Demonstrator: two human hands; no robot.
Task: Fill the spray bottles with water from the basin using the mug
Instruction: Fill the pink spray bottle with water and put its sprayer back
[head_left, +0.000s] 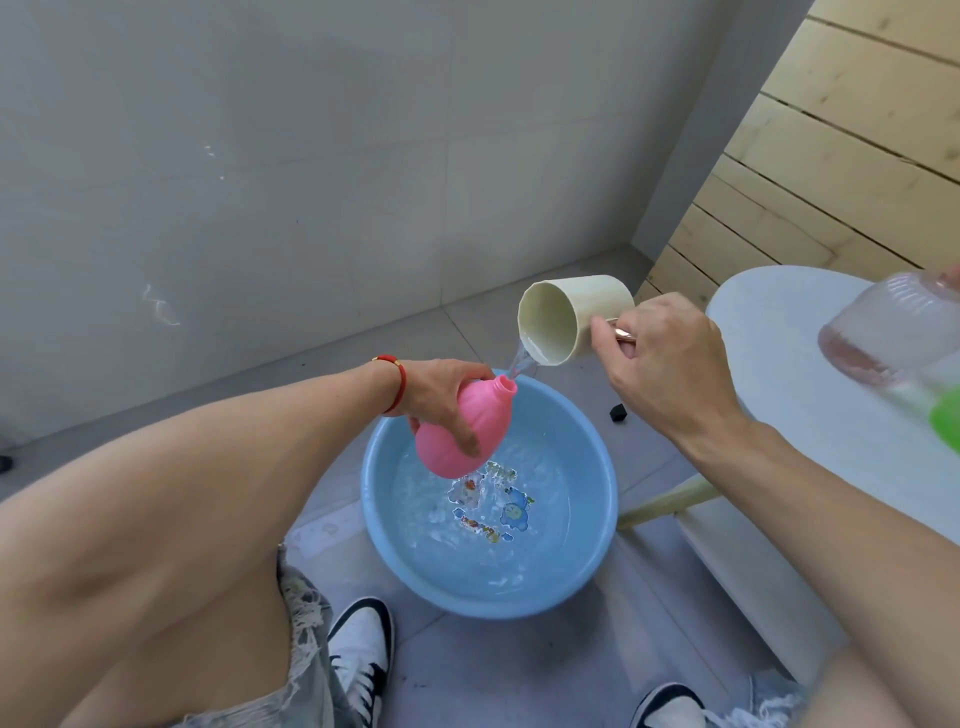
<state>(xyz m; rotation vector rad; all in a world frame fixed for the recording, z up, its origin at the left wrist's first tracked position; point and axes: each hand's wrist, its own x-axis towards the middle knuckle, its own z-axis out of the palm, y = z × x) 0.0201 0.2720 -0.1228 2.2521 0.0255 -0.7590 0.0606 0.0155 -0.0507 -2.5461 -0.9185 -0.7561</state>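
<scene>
My left hand (441, 395) grips a pink spray bottle (452, 441) with no spray head on it, tilted over the blue basin (379, 540), its open neck pointing up and to the right. My right hand (670, 364) holds a cream mug (556, 317) by its handle, tipped toward the left. A thin stream of water (521, 361) runs from the mug's rim down toward the bottle's neck. The basin stands on the floor and holds water over cartoon stickers on its bottom.
A white round table (810, 395) stands at the right, bearing a clear bottle (893, 327) with pinkish contents and something green (946, 421) at the frame edge. A small black object (618, 413) lies on the grey tiled floor. My shoes are below the basin. A grey wall is behind.
</scene>
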